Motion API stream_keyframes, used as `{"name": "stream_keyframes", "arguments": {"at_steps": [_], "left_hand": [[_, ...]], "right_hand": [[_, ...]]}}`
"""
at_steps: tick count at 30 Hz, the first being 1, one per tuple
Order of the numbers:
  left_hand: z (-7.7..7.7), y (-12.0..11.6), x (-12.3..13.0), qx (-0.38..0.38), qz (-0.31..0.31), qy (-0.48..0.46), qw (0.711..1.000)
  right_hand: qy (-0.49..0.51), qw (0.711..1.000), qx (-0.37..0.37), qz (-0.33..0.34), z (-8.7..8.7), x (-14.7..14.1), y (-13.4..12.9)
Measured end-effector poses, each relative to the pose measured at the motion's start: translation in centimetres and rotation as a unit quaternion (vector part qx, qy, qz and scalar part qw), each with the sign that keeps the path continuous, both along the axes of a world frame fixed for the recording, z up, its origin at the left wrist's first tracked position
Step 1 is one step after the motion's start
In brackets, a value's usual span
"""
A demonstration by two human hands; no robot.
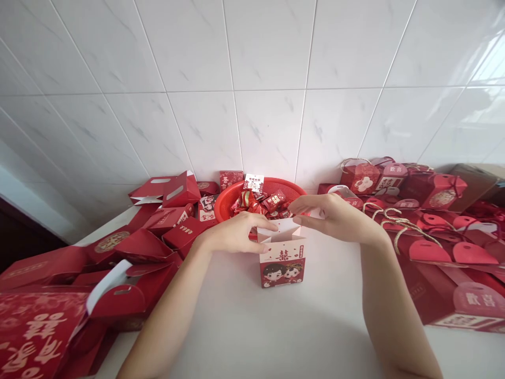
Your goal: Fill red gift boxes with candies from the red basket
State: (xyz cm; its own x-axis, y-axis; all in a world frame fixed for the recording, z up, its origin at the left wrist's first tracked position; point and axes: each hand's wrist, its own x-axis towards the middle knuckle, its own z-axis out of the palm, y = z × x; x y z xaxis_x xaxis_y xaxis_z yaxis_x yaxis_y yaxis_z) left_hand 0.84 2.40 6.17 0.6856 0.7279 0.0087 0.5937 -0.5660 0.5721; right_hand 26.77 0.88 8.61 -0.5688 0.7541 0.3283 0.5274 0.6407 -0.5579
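A small red and white box (282, 266) with two cartoon figures stands upright on the white table, its top open. My left hand (236, 232) is at the box's upper left edge, thumb and fingers apart around the rim. On the other side, my right hand (329, 215) hovers over the upper right edge with its fingers stretched to the left; whether its fingertips touch the box is unclear. Just behind the box sits a red plastic basket (226, 204) of wrapped sweets (274, 201).
Red boxes (144, 245) in a loose pile cover the left side of the white table (252, 331). Closed red gift boxes (437, 295) with cords (402, 223) are stacked at the right. A tiled wall (268, 131) rises behind.
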Motion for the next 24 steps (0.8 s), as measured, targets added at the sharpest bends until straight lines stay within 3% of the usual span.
{"name": "stream_keyframes", "arguments": {"at_steps": [7,10,15,18,24], "left_hand": [[-0.5,0.3,0.2,0.09,0.043,-0.103,0.99],[-0.1,0.1,-0.1,0.127,0.056,-0.173,0.975],[0.0,0.0,-0.2,0.161,0.066,-0.268,0.948],[-0.2,-0.1,0.1,0.142,0.08,-0.319,0.934],[-0.3,-0.3,0.8,0.017,0.095,-0.369,0.924]], "right_hand": [[-0.016,0.999,-0.004,-0.042,-1.0,0.7,1.5],[0.003,0.999,-0.033,-0.003,-1.1,0.7,1.8],[0.124,0.983,-0.118,0.071,-1.2,0.1,2.3],[0.192,0.966,-0.153,0.084,-1.4,-0.1,2.4],[0.261,0.946,-0.17,0.086,-1.5,-0.2,2.3]]}}
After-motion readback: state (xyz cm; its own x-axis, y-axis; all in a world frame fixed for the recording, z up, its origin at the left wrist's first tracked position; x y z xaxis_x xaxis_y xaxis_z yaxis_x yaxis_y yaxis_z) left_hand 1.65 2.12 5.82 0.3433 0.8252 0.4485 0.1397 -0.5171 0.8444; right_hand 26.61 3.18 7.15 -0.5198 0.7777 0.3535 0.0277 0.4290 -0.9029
